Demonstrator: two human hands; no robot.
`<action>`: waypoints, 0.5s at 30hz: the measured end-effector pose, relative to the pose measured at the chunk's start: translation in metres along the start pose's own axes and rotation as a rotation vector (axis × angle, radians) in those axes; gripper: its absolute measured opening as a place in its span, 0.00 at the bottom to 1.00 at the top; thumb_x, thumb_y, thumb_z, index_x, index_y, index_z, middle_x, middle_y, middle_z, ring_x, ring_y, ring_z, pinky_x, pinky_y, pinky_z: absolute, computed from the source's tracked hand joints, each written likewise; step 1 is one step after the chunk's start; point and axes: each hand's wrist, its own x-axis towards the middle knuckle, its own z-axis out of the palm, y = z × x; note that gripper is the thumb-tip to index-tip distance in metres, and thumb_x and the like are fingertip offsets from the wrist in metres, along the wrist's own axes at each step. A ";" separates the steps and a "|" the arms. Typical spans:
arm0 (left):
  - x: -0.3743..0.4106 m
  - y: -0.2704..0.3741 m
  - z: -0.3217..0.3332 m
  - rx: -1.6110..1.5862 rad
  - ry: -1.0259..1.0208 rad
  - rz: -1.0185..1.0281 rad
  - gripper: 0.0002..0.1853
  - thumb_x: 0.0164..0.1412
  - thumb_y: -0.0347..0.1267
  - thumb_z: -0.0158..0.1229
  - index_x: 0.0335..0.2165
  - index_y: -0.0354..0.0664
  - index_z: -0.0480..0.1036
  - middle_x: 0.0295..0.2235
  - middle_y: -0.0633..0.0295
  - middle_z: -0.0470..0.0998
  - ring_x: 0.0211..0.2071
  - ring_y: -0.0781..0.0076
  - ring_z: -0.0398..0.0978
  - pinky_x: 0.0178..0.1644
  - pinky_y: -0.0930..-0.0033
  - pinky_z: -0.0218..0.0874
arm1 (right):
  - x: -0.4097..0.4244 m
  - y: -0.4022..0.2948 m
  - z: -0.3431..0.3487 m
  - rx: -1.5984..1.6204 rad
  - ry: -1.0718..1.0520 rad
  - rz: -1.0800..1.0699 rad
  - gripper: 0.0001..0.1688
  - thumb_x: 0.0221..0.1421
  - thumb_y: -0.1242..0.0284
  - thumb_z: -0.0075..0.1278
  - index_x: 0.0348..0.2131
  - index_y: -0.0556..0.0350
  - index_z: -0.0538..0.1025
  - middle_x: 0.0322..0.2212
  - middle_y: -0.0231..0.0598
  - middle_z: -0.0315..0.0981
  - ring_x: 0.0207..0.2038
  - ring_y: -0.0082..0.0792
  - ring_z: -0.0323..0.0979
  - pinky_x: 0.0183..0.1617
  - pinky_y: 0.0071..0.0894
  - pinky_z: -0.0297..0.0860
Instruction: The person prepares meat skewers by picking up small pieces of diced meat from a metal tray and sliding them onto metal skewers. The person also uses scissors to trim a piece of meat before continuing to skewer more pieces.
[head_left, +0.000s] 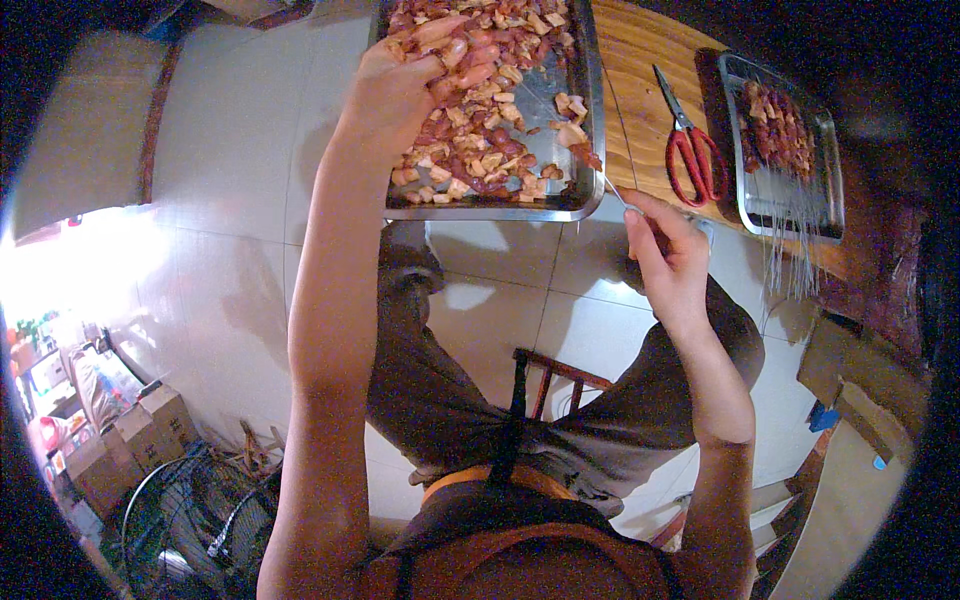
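Observation:
A large metal tray (592, 112) of raw meat chunks (480, 139), dark red and pale, lies in front of me. My left hand (409, 82) is over its left part with the fingertips down among the chunks; whether they grip a piece cannot be seen. Just beyond the tray's near right corner, my right hand (667, 251) pinches the end of a thin metal skewer (616, 191). A few pieces of meat (579, 146) are threaded on that skewer, above the tray's right side.
Red-handled scissors (694, 154) lie on the wooden table (637, 37). A smaller metal tray (829, 202) to their right holds loaded skewers (780, 135), their bare ends over its near edge. Cardboard boxes (139, 431) stand on the floor at lower left.

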 end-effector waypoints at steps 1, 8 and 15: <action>0.001 -0.001 0.000 -0.031 0.004 0.013 0.15 0.56 0.21 0.46 0.44 0.27 0.63 0.41 0.50 0.70 0.44 0.58 0.70 0.50 0.62 0.64 | 0.000 0.000 0.002 -0.006 -0.006 -0.013 0.11 0.52 0.76 0.46 0.38 0.58 0.74 0.23 0.37 0.73 0.22 0.20 0.68 0.28 0.20 0.65; 0.006 -0.005 0.000 -0.363 0.023 0.074 0.13 0.53 0.14 0.42 0.36 0.32 0.67 0.33 0.58 0.71 0.39 0.64 0.70 0.38 0.68 0.65 | -0.002 0.000 0.000 -0.032 -0.015 -0.015 0.12 0.52 0.76 0.47 0.38 0.58 0.74 0.24 0.40 0.74 0.23 0.22 0.69 0.30 0.21 0.66; 0.003 -0.009 0.015 -0.305 0.133 0.120 0.08 0.56 0.18 0.43 0.35 0.32 0.67 0.36 0.56 0.71 0.42 0.61 0.70 0.41 0.68 0.64 | -0.002 0.004 0.001 -0.024 0.009 0.036 0.11 0.52 0.75 0.47 0.37 0.58 0.75 0.21 0.36 0.72 0.21 0.18 0.65 0.26 0.20 0.64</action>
